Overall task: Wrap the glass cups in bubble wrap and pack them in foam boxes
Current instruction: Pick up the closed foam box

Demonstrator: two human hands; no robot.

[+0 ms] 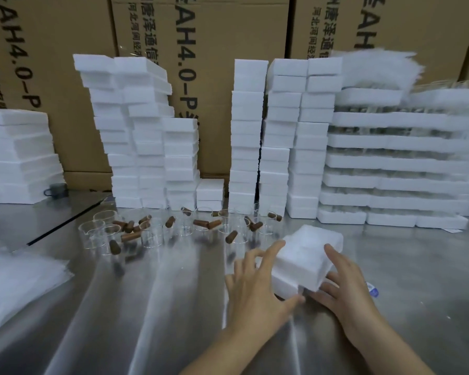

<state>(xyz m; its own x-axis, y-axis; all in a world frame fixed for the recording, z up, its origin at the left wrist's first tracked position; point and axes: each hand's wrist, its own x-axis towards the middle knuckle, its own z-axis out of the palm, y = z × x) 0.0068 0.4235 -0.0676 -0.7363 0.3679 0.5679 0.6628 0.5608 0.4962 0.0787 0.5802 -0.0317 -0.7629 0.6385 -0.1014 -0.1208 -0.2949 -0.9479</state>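
Closed white foam box on the steel desk, right of centre, turned at an angle, seam between its two halves visible along the near side. Flanked by both hands.

Left hand: fingers spread and mostly extended, index tip on the box's top left edge, thumb at the near corner. Not clenched.

Right hand: index laid along the top right edge, remaining fingers against the near right side. Also loose, no curled grip.

Behind the box: cluster of clear glass cups with brown wooden handles, unwrapped, standing on the desk. Exact count hard to tell.

Bubble wrap sheets piled at the desk's left edge.

Back row: tall stacks of foam boxes, uneven and leaning. Right of those, layered foam trays with glassware between the layers, more wrap on top.

Cardboard cartons along the wall. Small grey mug far left.
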